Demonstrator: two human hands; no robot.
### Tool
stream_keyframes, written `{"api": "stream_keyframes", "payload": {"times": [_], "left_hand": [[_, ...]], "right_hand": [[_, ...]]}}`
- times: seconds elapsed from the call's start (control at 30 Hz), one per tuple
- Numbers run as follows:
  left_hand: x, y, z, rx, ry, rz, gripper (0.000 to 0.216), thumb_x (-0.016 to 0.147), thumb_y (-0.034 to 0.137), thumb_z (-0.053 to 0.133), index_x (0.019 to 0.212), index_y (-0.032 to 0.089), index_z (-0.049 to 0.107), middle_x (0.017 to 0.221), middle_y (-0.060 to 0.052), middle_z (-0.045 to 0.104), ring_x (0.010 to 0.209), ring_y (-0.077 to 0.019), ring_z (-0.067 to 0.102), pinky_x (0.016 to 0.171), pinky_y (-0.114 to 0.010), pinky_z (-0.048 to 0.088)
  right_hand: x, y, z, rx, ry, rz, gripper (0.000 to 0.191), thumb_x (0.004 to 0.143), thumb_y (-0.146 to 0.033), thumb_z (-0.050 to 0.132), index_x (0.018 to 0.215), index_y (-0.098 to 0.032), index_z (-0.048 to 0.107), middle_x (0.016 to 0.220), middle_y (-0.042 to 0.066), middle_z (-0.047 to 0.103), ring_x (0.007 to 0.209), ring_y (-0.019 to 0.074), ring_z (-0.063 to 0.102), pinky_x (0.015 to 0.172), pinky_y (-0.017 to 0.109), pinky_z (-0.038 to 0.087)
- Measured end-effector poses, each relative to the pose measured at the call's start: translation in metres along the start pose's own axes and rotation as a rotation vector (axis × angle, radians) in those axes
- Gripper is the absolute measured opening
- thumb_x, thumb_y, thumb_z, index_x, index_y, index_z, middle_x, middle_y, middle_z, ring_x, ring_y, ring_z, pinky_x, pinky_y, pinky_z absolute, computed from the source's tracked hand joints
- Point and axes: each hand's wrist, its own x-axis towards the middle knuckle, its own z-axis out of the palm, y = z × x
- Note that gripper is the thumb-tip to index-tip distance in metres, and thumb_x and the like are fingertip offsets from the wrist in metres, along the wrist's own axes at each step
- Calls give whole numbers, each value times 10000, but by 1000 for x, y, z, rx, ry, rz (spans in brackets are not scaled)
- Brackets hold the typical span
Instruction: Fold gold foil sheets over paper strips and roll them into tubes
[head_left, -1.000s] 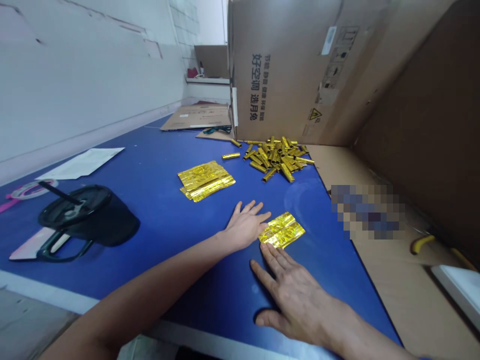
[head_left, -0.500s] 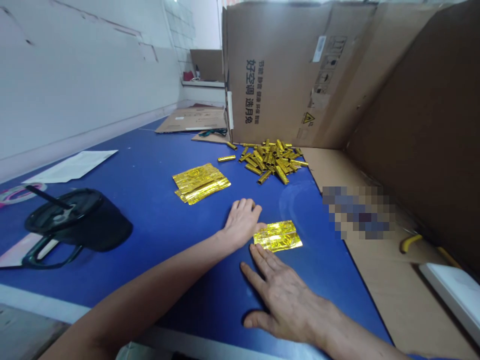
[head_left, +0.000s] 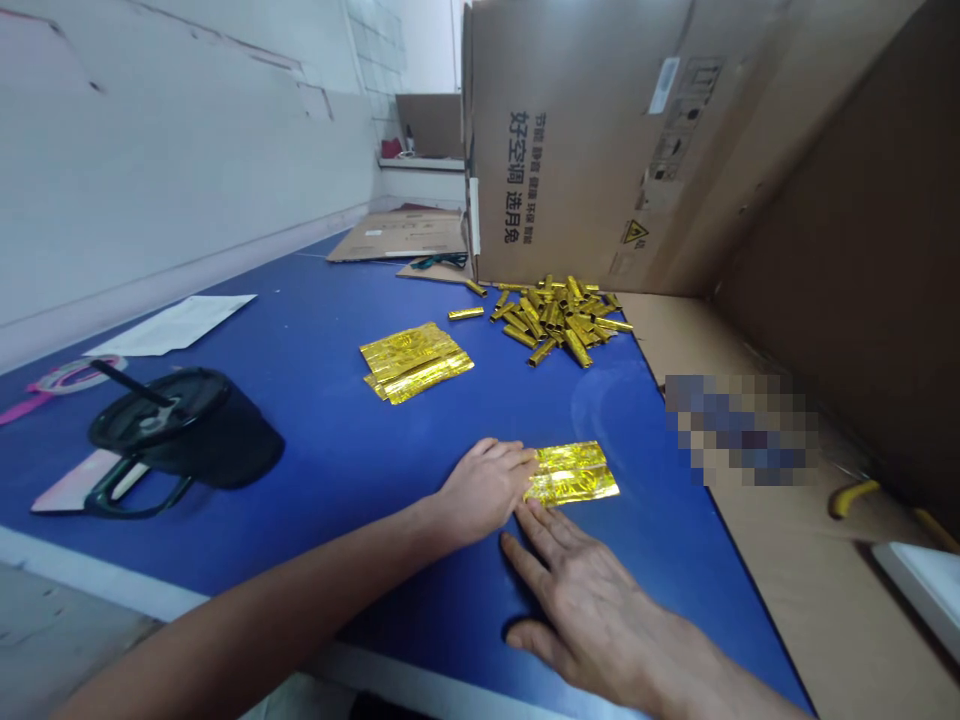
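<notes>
A creased sheet of gold foil paper (head_left: 574, 472) lies flat on the blue table in front of me. My left hand (head_left: 486, 488) rests at its left edge, palm down, with the fingers side by side and their tips on the foil; the thumb is hidden. Below it, my right hand (head_left: 589, 590) lies palm down with fingers stretched and thumb apart, fingertips touching the sheet's lower left corner. Farther off is a small stack of gold foil sheets (head_left: 416, 360). Beyond it, many rolled gold foil tubes (head_left: 559, 315) are heaped against a cardboard box.
A dark lidded mug with a straw (head_left: 191, 430) stands at the left, near white paper (head_left: 172, 325) and a tape roll (head_left: 82, 375). The large cardboard box (head_left: 577, 150) walls off the back and right. Cardboard (head_left: 739, 520) borders the table's right edge.
My left hand has come down toward me, its fingers now meeting the foil's left edge. My right hand keeps its place at the sheet's lower left corner. The view has shifted slightly.
</notes>
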Motion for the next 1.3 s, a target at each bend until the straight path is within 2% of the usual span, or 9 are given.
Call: {"api": "stream_keyframes", "payload": {"times": [0.2,0.33,0.4,0.47,0.6,0.77,1.0,1.17,1.3], "left_hand": [[-5,1,2,-22,-13,-35,325,862,249,355,1175,213,435,1255,-4,454,1172,-194,356,980,-404,175],[-5,3,1,-30,-13,-46,322,860,286,381,1172,226,430,1259,-2,449,1177,-206,348,982,-430,158],[-5,3,1,-36,-17,-47,322,859,283,384,1174,230,428,1262,-2,446,1181,-211,342,980,-443,153],[-4,2,3,-40,-19,-48,327,863,288,377,1182,229,422,1271,-7,435,1191,-216,325,979,-454,148],[-1,-1,4,-53,-42,-66,354,864,320,369,1208,243,395,1291,-13,410,1218,-239,280,971,-493,135],[3,-6,-4,-92,-94,-85,381,865,287,326,1244,252,350,1325,-13,359,1245,-245,221,970,-519,121],[-1,-6,-6,-108,-116,-110,436,854,346,319,1278,247,294,1364,-36,285,1267,-271,144,967,-543,115],[-3,-6,-3,-83,-125,-119,465,840,309,332,1296,243,270,1380,-53,243,1273,-275,112,971,-539,115],[-1,-8,-4,-57,-143,-123,466,834,270,318,1296,236,274,1386,-53,228,1275,-257,112,980,-521,121]], "right_hand": [[-5,-2,-4,16,39,-27,650,733,-486,508,1256,-111,412,1354,197,268,1225,322,256,981,433,274],[-5,8,-11,82,144,-100,455,788,-399,469,1164,-145,511,1154,123,557,1061,229,503,954,383,339],[-2,19,-11,76,263,-86,368,831,-328,410,1132,-153,529,1081,92,608,1010,188,539,939,364,360],[1,31,-10,-7,340,-29,343,841,-284,392,1130,-162,531,1169,92,551,1091,205,477,952,413,334],[6,41,-3,-168,249,28,460,806,-361,446,1204,-132,470,1254,124,459,1184,278,358,980,523,227],[6,26,-1,-187,178,37,564,803,-460,408,1233,-96,434,1268,158,426,1219,280,292,1011,521,123],[4,18,-10,-100,50,34,567,811,-492,369,1237,-123,435,1298,150,387,1202,255,332,1025,482,106],[5,16,-13,-48,64,42,560,800,-507,384,1217,-142,464,1295,155,395,1201,256,334,1023,467,133],[4,14,-11,20,91,40,611,781,-547,389,1261,-170,406,1322,163,348,1222,271,289,1017,467,149]]}}
